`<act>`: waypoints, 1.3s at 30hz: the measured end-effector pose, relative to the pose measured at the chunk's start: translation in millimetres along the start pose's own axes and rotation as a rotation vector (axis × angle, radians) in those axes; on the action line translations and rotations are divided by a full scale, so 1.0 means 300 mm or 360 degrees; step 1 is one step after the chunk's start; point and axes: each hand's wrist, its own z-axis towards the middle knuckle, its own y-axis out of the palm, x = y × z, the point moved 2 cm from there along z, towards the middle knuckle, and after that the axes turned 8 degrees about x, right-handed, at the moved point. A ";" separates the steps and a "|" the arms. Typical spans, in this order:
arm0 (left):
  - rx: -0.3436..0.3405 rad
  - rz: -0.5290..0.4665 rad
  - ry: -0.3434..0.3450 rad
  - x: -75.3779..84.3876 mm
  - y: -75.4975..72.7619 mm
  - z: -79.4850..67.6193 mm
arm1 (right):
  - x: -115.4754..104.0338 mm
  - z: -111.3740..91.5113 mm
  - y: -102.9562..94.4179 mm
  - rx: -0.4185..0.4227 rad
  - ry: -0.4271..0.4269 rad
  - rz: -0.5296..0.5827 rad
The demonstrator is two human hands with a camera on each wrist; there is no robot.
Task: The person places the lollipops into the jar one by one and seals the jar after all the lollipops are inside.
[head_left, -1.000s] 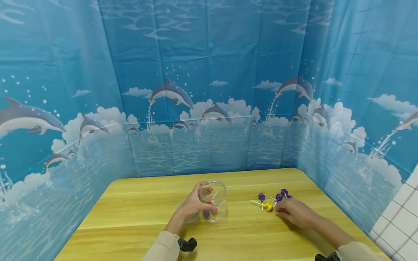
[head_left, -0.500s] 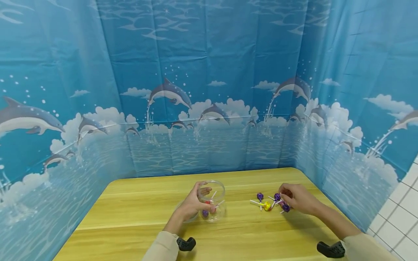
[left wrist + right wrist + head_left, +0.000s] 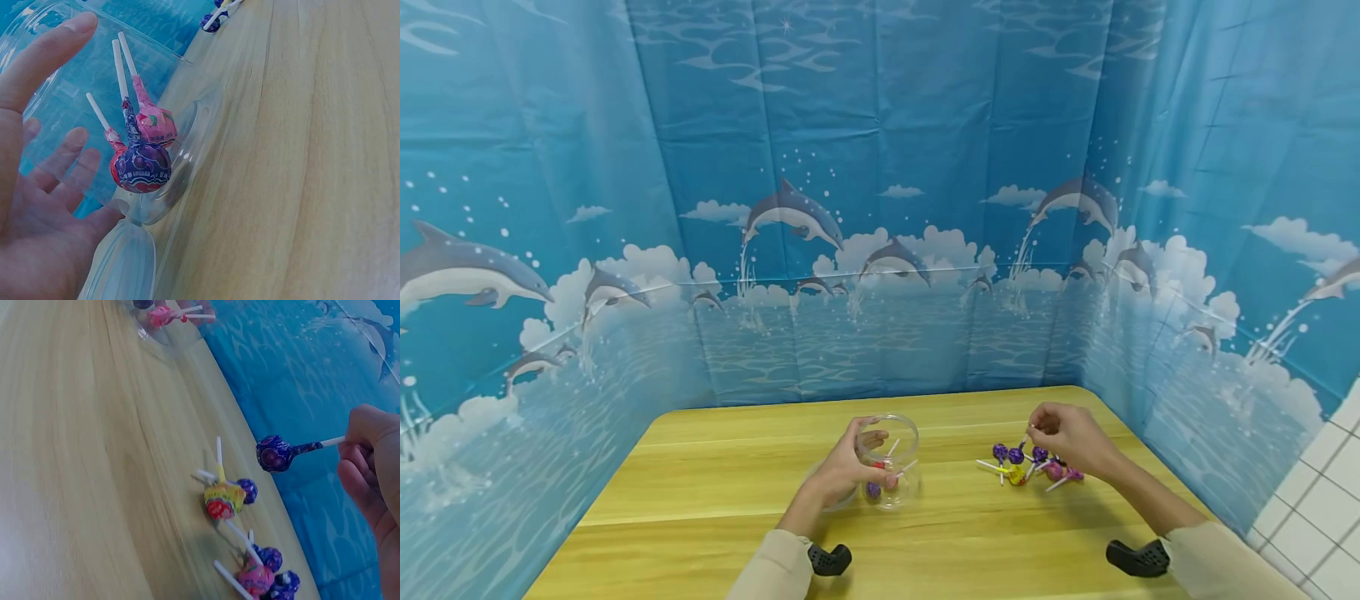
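Three lollipops sit inside a clear plastic jar (image 3: 907, 492) on the table (image 3: 737, 533): a purple lollipop (image 3: 144, 169), a pink lollipop (image 3: 156, 125) and, partly hidden by the purple, a red lollipop (image 3: 114, 165). Their white sticks slant upward within its walls. Its open mouth faces up, and the left hand (image 3: 841, 473) holds it from the left, thumb across the near side and fingers spread around the far side, a wide hold. Just left of the jar, partly covered by that hand, lies a clear rounded piece (image 3: 125, 259); whether it is a lid, I cannot tell.

Well to the right of the jar, the right hand (image 3: 1078, 437) pinches a second purple lollipop (image 3: 274, 454) narrowly by its white stick, the wrapped head pointing back toward the jar. Below it, also right of the jar, loose sweets lie bunched together: a yellow lollipop (image 3: 1017, 475), a loose pink lollipop (image 3: 1055, 471) and several loose purple lollipops (image 3: 1000, 451). Their exact number is hard to tell because some overlap.

Behind the jar, past the table's far edge, hangs a blue dolphin curtain (image 3: 880, 350). White tiles (image 3: 1318, 492) show far to its right.
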 end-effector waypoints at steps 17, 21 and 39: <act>0.0001 -0.0024 -0.0010 -0.007 0.000 0.001 | -0.116 0.104 0.091 0.0026 -0.0101 0.0113; -0.0007 -0.0030 -0.0011 -0.006 0.000 0.002 | -0.165 0.138 0.115 0.0036 -0.0153 0.0174; 0.0022 0.0008 -0.0004 -0.006 0.002 0.004 | -0.349 0.267 0.303 -0.0031 -0.0263 0.0406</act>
